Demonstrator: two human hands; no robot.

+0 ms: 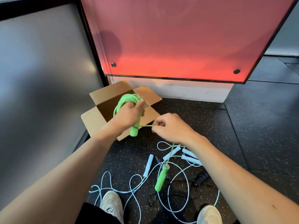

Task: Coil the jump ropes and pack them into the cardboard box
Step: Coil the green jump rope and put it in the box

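My left hand (129, 114) grips a coil of green jump rope (124, 101) together with one green handle (134, 131), held above the open cardboard box (95, 117). My right hand (171, 126) pinches the free end of the green cord, which runs taut from the left hand. From my right hand the cord drops to the second green handle (161, 178), which hangs above the floor. The box stands on the floor against the wall, flaps spread.
Light blue jump ropes (148, 165) with pale handles and a black rope with dark handles (200, 177) lie tangled on the speckled black floor. My two white shoes (111, 202) stand among the cords. A red panel (178, 46) rises behind the box, a grey wall to the left.
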